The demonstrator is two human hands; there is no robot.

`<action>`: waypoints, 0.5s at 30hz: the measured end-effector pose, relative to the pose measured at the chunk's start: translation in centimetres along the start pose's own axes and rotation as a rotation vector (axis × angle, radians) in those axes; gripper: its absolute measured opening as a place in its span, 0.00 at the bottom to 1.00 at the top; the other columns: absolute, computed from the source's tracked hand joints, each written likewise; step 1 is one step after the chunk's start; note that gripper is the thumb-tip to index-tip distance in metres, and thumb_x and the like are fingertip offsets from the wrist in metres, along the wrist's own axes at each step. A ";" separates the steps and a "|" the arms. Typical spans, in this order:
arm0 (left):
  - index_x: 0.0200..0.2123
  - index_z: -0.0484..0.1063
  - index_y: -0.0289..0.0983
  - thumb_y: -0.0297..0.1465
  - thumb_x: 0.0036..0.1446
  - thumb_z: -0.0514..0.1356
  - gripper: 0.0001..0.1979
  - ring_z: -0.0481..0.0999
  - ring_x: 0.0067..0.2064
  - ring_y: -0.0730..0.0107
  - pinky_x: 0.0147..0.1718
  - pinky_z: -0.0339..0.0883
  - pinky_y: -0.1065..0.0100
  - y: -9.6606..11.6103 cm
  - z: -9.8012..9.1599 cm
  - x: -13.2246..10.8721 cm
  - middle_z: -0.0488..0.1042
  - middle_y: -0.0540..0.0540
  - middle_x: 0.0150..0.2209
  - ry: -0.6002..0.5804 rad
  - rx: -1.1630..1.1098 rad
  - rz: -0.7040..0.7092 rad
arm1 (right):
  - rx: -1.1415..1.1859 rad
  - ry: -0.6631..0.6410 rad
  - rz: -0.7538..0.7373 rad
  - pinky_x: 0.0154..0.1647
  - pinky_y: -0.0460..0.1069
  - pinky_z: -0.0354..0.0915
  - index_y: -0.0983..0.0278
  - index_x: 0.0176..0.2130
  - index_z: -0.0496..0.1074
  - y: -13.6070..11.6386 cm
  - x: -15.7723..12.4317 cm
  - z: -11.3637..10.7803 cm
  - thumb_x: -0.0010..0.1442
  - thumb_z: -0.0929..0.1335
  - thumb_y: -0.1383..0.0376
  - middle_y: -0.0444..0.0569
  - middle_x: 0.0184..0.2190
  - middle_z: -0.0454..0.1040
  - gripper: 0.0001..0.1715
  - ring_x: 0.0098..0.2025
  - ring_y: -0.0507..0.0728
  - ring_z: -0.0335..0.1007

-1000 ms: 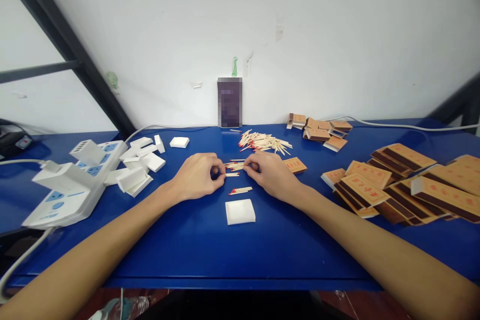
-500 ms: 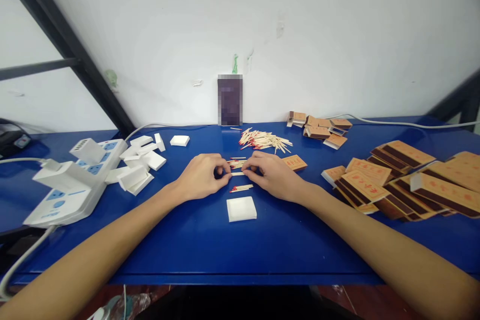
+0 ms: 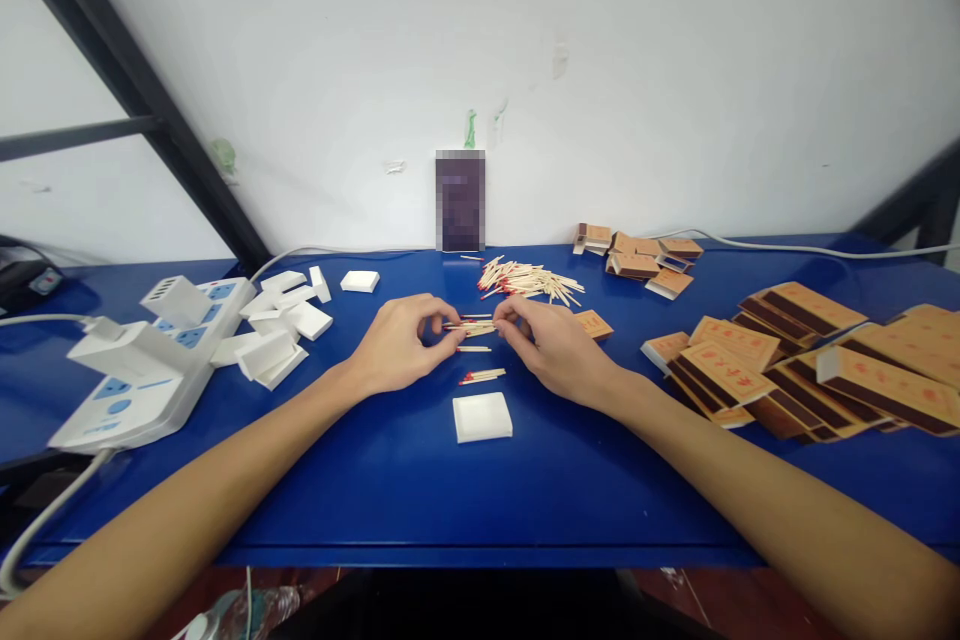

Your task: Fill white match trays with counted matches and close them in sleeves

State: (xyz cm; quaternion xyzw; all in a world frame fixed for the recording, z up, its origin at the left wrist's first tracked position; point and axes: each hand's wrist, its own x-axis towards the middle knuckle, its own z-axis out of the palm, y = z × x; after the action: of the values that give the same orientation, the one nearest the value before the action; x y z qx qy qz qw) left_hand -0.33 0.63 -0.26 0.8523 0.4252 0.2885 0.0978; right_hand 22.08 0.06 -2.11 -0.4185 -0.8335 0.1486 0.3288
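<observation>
My left hand has thumb and index finger closed at the red-headed end of a few matches. At their other end, the fingertips of my right hand pinch the same matches. Just below them, one or more matches lie on the blue table. Nearer me is a small group of matches, red heads to the left. A white matchbox tray rests in front of that group. Behind my right hand lies a big loose pile of matches.
An orange matchbox sleeve lies beside my right hand. More sleeves are heaped at right, others at the back. White trays pile up at left near a power strip. A pixelated dark rectangle stands against the wall.
Both hands have shifted slightly away from me, from the nearer matches to those just behind. The nearer matches now lie released on the table.
</observation>
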 end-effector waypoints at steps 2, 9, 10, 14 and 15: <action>0.35 0.77 0.37 0.35 0.59 0.61 0.08 0.66 0.26 0.75 0.28 0.59 0.71 0.1 -0.1 0.0 0.70 0.52 0.26 0.048 -0.026 0.026 | 0.029 0.017 -0.001 0.32 0.47 0.59 0.62 0.37 0.66 -0.4 0.0 0.0 0.67 0.61 0.67 0.45 0.29 0.74 0.06 0.29 0.53 0.69; 0.32 0.76 0.36 0.29 0.59 0.60 0.06 0.68 0.27 0.76 0.29 0.61 0.72 0.7 0.1 -0.2 0.72 0.51 0.27 0.041 -0.062 0.118 | 0.365 0.117 0.112 0.27 0.47 0.65 0.62 0.38 0.67 -1.9 0.0 0.2 0.66 0.63 0.61 0.45 0.32 0.76 0.07 0.21 0.50 0.71; 0.32 0.76 0.36 0.28 0.59 0.59 0.06 0.68 0.27 0.76 0.29 0.61 0.72 0.8 0.2 -0.2 0.72 0.51 0.27 0.038 -0.062 0.123 | 0.494 0.135 0.140 0.28 0.48 0.68 0.63 0.39 0.68 -2.2 0.1 0.3 0.65 0.65 0.59 0.46 0.33 0.76 0.09 0.23 0.50 0.73; 0.31 0.76 0.35 0.28 0.60 0.59 0.07 0.68 0.28 0.76 0.29 0.60 0.73 1.1 0.6 -0.1 0.72 0.51 0.26 0.063 -0.090 0.132 | 0.858 0.126 0.179 0.40 0.52 0.74 0.63 0.44 0.72 -2.7 0.5 0.8 0.56 0.73 0.58 0.47 0.35 0.79 0.18 0.34 0.56 0.79; 0.31 0.76 0.36 0.29 0.61 0.59 0.08 0.68 0.28 0.75 0.29 0.60 0.72 1.1 0.7 -0.1 0.71 0.51 0.26 0.059 -0.092 0.139 | 0.869 0.116 0.176 0.42 0.53 0.74 0.63 0.44 0.73 -2.7 0.6 0.9 0.55 0.74 0.59 0.47 0.35 0.79 0.18 0.36 0.56 0.79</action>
State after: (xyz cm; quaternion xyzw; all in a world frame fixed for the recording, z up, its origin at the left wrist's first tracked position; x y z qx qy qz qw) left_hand 0.72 -0.07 -0.39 0.8654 0.3541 0.3389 0.1038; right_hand 19.59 -1.11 -1.11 -0.3185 -0.6350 0.4888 0.5063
